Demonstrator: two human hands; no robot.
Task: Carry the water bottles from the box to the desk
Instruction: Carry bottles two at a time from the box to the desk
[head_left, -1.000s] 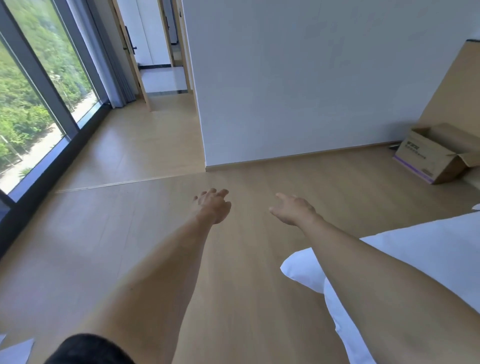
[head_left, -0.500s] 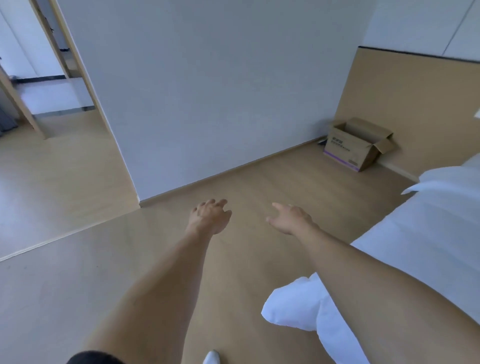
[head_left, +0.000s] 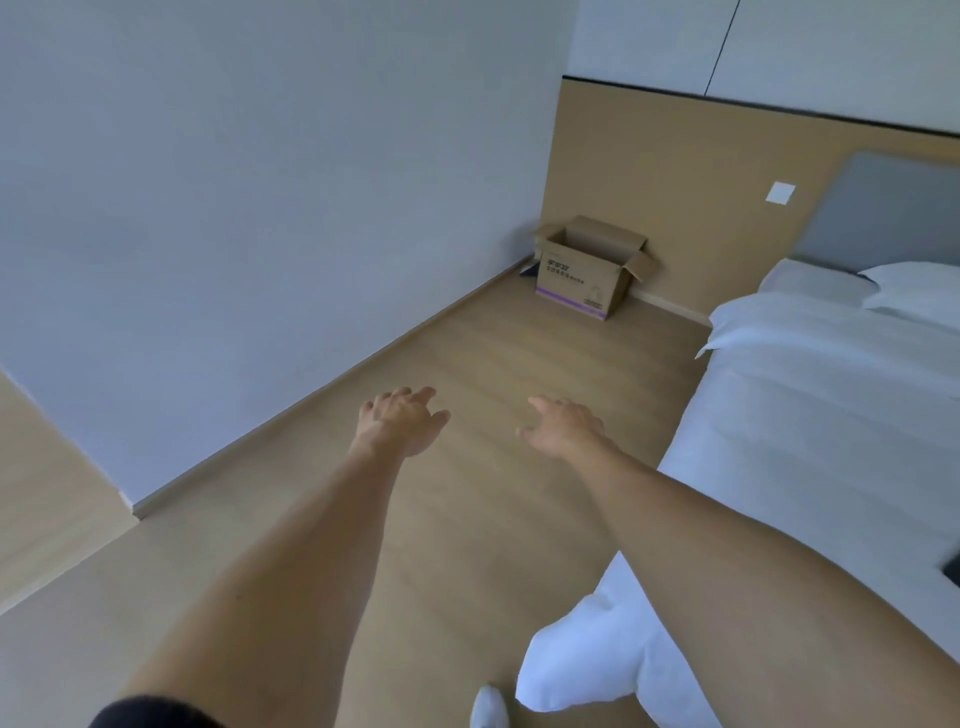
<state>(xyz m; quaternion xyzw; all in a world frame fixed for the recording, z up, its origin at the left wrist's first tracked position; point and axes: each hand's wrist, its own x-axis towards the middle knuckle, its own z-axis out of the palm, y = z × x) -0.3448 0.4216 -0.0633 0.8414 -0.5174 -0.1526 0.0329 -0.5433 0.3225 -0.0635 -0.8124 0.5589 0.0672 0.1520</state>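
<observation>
An open brown cardboard box (head_left: 582, 278) with dark print and a purple stripe stands on the wooden floor in the far corner, against the wooden wall panel. Its flaps are up and its inside is hidden, so no water bottles show. My left hand (head_left: 402, 421) and my right hand (head_left: 563, 426) reach forward side by side above the floor, well short of the box. Both have relaxed, spread fingers and hold nothing. No desk is in view.
A bed with white sheets (head_left: 810, 415) and a pillow (head_left: 919, 291) fills the right side. A white wall (head_left: 234, 208) runs along the left to the corner. The wooden floor (head_left: 493, 364) between wall and bed leads to the box. A white-socked foot (head_left: 488, 706) shows at the bottom.
The view has swung right, away from the window and doorway. The box has shifted from the right edge toward the centre and looks nearer. Both hands stay stretched out and hold nothing.
</observation>
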